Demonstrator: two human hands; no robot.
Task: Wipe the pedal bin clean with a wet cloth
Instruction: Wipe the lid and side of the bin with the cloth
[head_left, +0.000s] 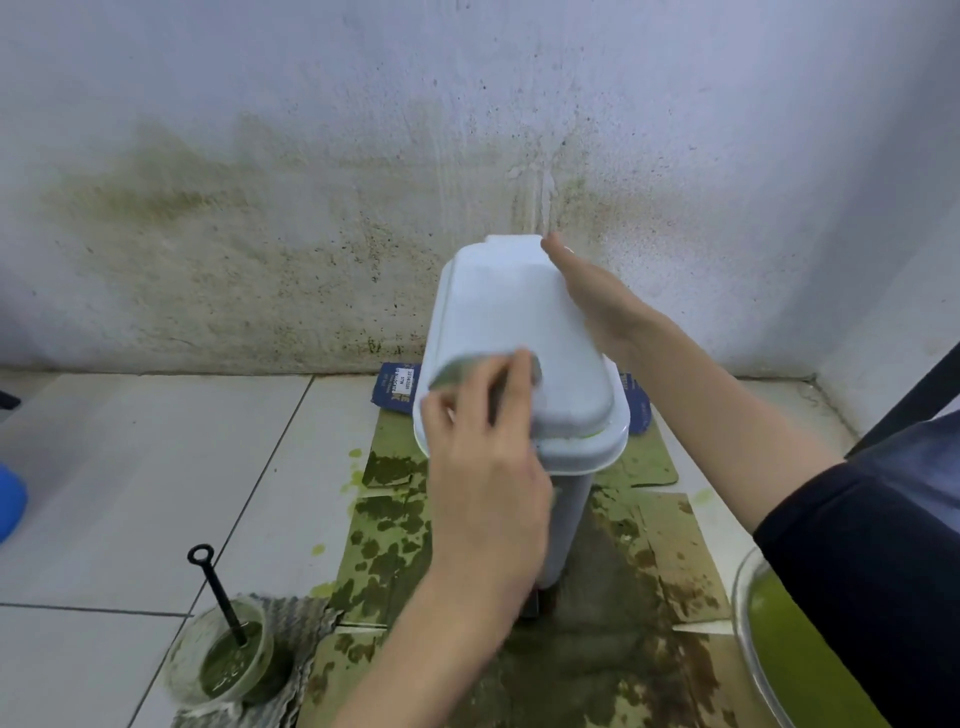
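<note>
- Your left hand (488, 467) reached forward over the near left corner of the bin (519, 364), fingers curled.
- Your right hand (597, 296) lay along the lid's far right edge, fingers straight and together, pressing it steady.
- The white bin stood upright on stained cardboard (649, 561) against the wall.
- Your left grip pinched the grey-green cloth (462, 369) flat against the lid.

Pedal bin (519, 374) on cardboard (395, 551) against wall (311, 156); cup (228, 654) front-left on rag (301, 623); bowl (779, 654) front-right.
</note>
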